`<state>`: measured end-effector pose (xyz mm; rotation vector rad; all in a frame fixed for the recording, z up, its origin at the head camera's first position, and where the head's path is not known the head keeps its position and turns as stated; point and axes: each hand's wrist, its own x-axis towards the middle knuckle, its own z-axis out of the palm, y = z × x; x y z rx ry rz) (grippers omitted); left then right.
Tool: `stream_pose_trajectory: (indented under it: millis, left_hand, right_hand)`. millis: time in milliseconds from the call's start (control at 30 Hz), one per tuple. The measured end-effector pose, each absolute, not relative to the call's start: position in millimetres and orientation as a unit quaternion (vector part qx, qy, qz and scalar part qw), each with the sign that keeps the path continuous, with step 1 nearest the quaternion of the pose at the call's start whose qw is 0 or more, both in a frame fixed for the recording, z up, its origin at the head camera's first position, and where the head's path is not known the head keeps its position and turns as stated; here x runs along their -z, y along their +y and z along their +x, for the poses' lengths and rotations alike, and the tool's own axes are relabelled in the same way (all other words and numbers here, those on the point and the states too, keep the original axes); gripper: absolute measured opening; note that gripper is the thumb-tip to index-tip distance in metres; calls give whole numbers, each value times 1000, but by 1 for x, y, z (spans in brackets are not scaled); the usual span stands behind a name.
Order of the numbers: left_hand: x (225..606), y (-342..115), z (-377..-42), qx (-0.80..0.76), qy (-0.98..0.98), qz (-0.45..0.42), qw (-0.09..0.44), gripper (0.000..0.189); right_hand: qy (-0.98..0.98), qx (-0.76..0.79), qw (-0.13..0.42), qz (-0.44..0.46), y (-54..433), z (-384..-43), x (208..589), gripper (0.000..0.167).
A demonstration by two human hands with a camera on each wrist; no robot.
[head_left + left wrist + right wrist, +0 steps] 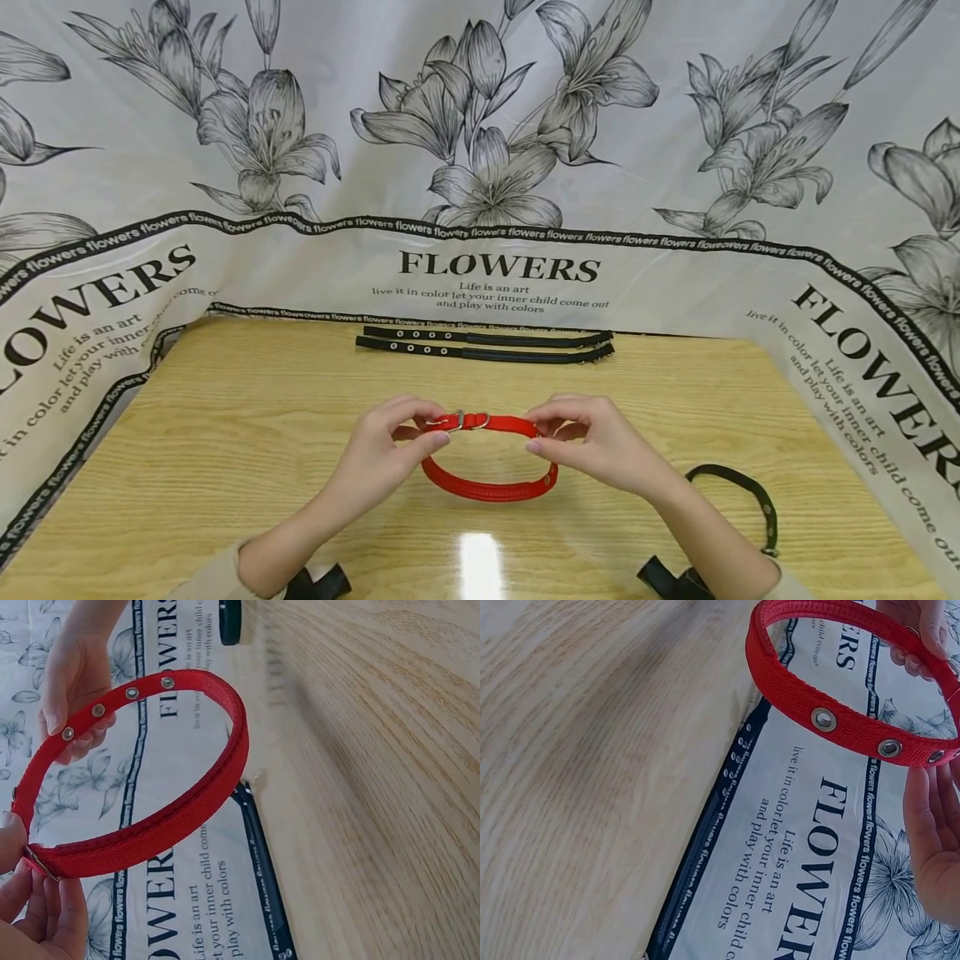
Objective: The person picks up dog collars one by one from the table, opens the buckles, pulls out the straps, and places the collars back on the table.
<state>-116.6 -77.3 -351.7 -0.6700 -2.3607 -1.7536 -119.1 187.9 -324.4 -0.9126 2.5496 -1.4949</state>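
Note:
A red collar (489, 490), closed into a loop, is held up above the wooden table between both hands. My left hand (390, 446) pinches it beside the metal buckle (460, 420) and D-ring. On the opposite side my right hand (592, 437) grips the strap between thumb and fingers. Several metal eyelets show along the strap, one eyelet (823, 719) large in the right wrist view. In the left wrist view the padded band of the collar (150, 838) curves away from the left fingers (71, 915).
Two black collars (525, 357) lie straight, side by side, at the table's back edge. A black collar (768, 508) curved in a loop rests beyond my right forearm. Flower-printed cloth (495, 283) rises behind the table and along both sides.

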Motion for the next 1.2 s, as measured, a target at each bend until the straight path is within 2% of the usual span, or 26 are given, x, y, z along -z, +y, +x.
stream_pose_trajectory:
  millis: [233,433,667,833,1067,1200]
  left_hand:
    - [354,-80,-118,596,-776,-203,47,16]
    - [357,-87,-125,634,-760,-140,15,18]
    - [361,-92,-133,631,-765,-131,23,19]
    - [366,-96,-139,606,-777,-160,61,26]
    - [379,-102,-157,423,-863,-218,168,42]
    - [382,-108,-164,360,-879,-235,208,33]
  right_hand:
    - [830,481,20,-282,190,-120,324,18]
    - [828,518,30,-213,193,-123,321,22]
    - [840,520,22,-157,193,-128,321,27]
    - [847,516,-10,-126,198,-131,323,28]
    - [847,516,-93,-91,207,-136,328,27]
    - [844,519,-116,-69,214,-141,331,30]
